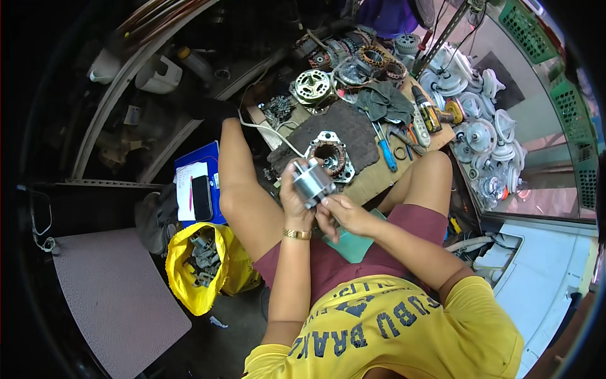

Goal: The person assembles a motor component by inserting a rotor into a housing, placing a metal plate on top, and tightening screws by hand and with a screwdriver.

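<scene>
Head view: left hand (294, 197) clasps rotor (312, 182), axis tilted; right hand (341, 211) pinches its lower end, stator (329, 158) just beyond.

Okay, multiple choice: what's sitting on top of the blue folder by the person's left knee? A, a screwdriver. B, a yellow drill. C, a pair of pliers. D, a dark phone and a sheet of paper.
D: a dark phone and a white paper sheet lie on the blue folder; the yellow drill and blue-handled screwdriver are on the low wooden board.
</scene>
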A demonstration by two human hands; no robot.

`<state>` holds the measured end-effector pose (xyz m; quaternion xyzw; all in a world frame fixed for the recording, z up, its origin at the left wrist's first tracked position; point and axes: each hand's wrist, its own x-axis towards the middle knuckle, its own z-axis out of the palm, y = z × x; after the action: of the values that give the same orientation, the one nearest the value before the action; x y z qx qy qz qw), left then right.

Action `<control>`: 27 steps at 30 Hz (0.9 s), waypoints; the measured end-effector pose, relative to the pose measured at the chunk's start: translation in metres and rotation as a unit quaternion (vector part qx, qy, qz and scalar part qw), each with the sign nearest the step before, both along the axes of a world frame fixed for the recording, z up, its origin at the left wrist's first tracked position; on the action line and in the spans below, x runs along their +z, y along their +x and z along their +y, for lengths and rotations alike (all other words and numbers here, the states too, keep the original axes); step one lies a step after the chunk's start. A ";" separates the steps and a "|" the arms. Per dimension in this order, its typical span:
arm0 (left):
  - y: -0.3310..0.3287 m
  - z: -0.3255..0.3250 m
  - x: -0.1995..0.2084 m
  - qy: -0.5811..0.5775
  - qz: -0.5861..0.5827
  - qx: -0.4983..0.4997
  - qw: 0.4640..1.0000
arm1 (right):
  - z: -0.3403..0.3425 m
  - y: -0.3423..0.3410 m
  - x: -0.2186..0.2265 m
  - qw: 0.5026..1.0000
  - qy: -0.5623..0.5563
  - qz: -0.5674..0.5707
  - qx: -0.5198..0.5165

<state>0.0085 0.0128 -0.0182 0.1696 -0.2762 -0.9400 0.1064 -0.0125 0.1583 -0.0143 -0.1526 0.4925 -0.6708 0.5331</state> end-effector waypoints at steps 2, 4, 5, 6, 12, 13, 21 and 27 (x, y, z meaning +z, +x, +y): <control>-0.003 -0.009 -0.019 -0.286 -0.052 0.052 0.955 | -0.007 -0.005 -0.014 0.974 0.074 0.213 0.009; 0.008 -0.009 -0.016 0.030 0.079 -0.001 0.996 | -0.009 -0.002 0.018 0.991 0.067 0.096 0.059; 0.009 -0.001 -0.012 0.127 0.175 -0.004 0.976 | -0.008 0.006 0.023 0.981 -0.069 -0.173 0.060; 0.006 0.005 -0.001 0.165 0.149 0.013 0.975 | -0.007 0.010 0.019 0.952 -0.151 -0.261 0.051; 0.001 -0.008 -0.014 -0.041 0.059 0.039 0.997 | -0.011 -0.003 0.008 0.988 0.090 0.122 0.026; 0.007 -0.013 -0.020 0.067 0.173 0.015 0.982 | -0.013 0.003 0.018 0.998 0.005 -0.031 0.047; 0.001 -0.013 -0.013 0.071 0.136 -0.009 0.988 | -0.013 -0.002 0.015 0.999 0.033 0.015 0.039; -0.015 -0.017 -0.010 -0.194 -0.005 0.054 0.979 | -0.019 -0.022 0.008 0.936 0.125 0.328 -0.013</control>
<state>-0.0069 -0.0039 -0.0279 0.1652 -0.4447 -0.8603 0.1865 -0.0341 0.1390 -0.0062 -0.2904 0.7218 -0.5231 0.3478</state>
